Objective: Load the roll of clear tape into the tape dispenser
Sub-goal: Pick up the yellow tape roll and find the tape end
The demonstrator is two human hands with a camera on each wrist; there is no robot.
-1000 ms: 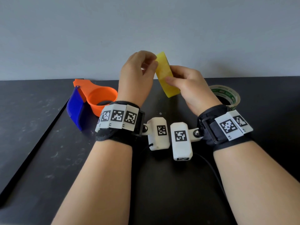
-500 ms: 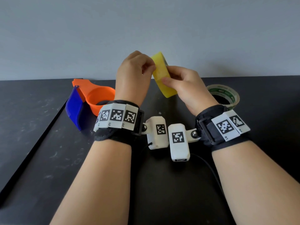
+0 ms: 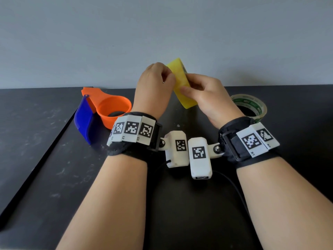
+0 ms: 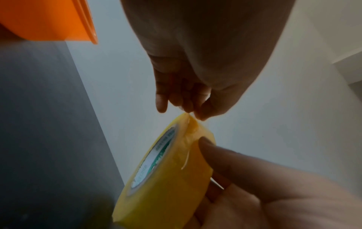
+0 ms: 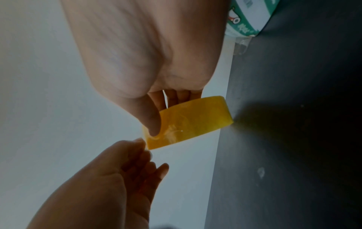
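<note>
Left wrist view: right hand point(image 4: 264, 193) grips yellow-tinted tape roll point(image 4: 166, 178); left hand point(image 4: 186, 96) pinches its crumpled end (may tear or re-stick).

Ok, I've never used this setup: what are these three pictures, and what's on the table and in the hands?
No machine here: a person works bare-handed, with a tracking band and a small camera on each wrist. The wide picture comes from a head camera looking down; the other two look along each hand from the wrists. The right hand holds the yellowish tape roll above the black table, thumb on its outer face. The left hand pinches at the roll's top edge, apparently picking at the tape's loose end. On the table lie the orange dispenser with its blue part, to the left, and a second roll with green print, to the right.
</note>
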